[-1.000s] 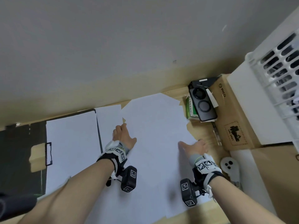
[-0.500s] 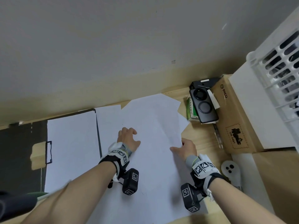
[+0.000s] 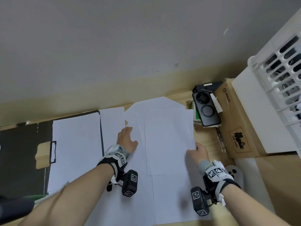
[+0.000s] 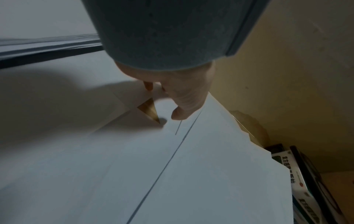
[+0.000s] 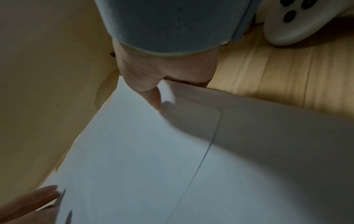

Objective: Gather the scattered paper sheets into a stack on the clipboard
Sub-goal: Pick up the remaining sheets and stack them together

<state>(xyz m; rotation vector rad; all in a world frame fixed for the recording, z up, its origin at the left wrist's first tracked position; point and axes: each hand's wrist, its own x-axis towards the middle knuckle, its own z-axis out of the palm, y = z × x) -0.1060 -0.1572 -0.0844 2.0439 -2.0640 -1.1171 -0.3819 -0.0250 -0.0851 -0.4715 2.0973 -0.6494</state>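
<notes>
A black clipboard (image 3: 22, 154) lies at the left with one white sheet (image 3: 76, 150) under its clip (image 3: 53, 151). Several white paper sheets (image 3: 166, 144) overlap on the wooden table to its right. My left hand (image 3: 127, 139) rests on their left part, with straight fingers at a sheet's edge and the thumb (image 4: 180, 112) pressing down. At the right edge of the top sheet (image 5: 134, 144), my right hand (image 3: 197, 152) pinches the paper, thumb (image 5: 153, 97) on top and the edge curled up against the fingers.
A black phone (image 3: 206, 110) on a green box (image 3: 196, 115) and a cardboard box (image 3: 236, 128) stand close to the right of the sheets. A white controller (image 3: 234, 173) lies by my right wrist. A white basket (image 3: 285, 70) is far right; the wall is just behind.
My right hand went from lying flat on the sheets to pinching the top sheet's right edge. That sheet now lies straighter. My left hand's fingers curled, then straightened.
</notes>
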